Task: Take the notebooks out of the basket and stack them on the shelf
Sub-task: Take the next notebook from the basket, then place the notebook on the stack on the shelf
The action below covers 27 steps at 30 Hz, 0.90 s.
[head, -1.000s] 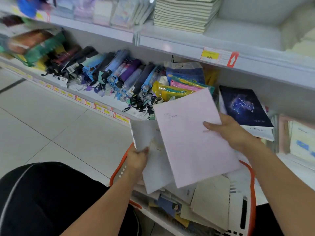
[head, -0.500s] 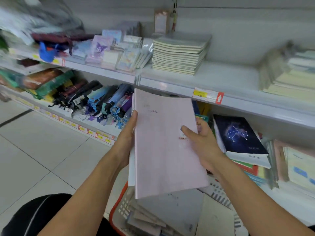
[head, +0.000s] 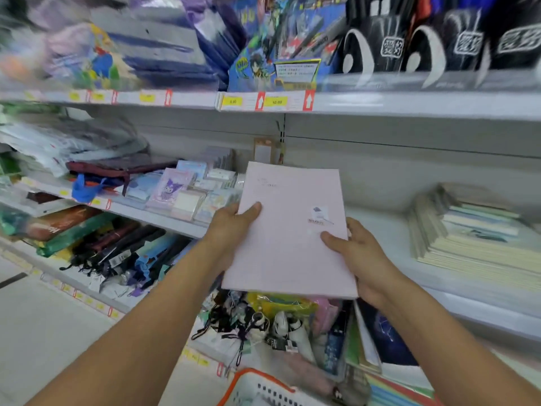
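I hold pale pink notebooks flat in front of the middle shelf, at about its height. My left hand grips their left edge, thumb on the cover. My right hand grips the right edge, thumb on top and fingers beneath. Only the rim of the white basket with an orange edge shows at the bottom, below my arms. The notebooks hide the stack that was on the shelf behind them.
A leaning pile of notebooks lies on the same shelf to the right. Small sticker pads stand to the left. Umbrellas fill the lower shelf, a dark starry book lies lower right. The shelf above overhangs with price tags.
Both hands lifted the pink notebooks out of the basket and up to the middle shelf. The left hand shifted to the left edge. My view rose, so the basket dropped to the bottom.
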Motion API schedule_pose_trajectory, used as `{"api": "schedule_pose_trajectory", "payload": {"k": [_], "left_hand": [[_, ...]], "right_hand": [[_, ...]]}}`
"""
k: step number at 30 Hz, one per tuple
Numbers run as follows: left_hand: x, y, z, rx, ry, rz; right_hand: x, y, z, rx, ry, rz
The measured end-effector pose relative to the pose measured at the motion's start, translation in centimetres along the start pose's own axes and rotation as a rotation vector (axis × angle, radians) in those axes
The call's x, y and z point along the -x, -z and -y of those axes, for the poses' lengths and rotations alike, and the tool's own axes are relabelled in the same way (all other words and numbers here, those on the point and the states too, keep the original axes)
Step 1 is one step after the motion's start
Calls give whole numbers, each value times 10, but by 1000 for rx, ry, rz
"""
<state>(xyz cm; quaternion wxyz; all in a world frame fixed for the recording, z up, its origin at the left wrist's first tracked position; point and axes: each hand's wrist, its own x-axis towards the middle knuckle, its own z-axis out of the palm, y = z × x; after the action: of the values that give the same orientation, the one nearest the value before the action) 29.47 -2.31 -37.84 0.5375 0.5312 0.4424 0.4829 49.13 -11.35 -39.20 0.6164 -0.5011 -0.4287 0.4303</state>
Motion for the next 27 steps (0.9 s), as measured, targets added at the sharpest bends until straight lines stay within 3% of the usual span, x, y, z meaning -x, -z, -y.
{"api": "schedule_pose_trajectory", "payload": {"k": [3, 7, 10, 12, 16, 20, 22, 24, 26, 27], "left_hand": [[-31, -2, -31, -98, 61, 129], [-58, -8, -41, -20, 144, 221], [-93, -18, -37, 174, 104, 72], [-118, -24, -35, 153, 43, -7], [-162, -33, -29, -113, -114, -177], [-178, -34, -10, -462, -215, -352], [-183, -30, 0, -553, -282, -269], [-186, -24, 9, -598, -299, -50], [-190, -19, 15, -653, -292, 132], [-194, -18, 18, -730, -316, 148]], "right_hand": [[-37, 2, 13, -104, 1, -146], [-103, -1, 39, -137, -58, -223], [-141, -7, 46, -91, -94, -221], [-155, -11, 49, -81, -91, -207], [-174, -8, 47, -116, -92, -87], [-190, 8, 34, 162, -79, 50], [-197, 14, 27, 336, -39, 89], [-204, 19, 21, 463, 27, 107], [-207, 22, 16, 482, 105, 112], [-207, 23, 14, 492, 129, 105]]}}
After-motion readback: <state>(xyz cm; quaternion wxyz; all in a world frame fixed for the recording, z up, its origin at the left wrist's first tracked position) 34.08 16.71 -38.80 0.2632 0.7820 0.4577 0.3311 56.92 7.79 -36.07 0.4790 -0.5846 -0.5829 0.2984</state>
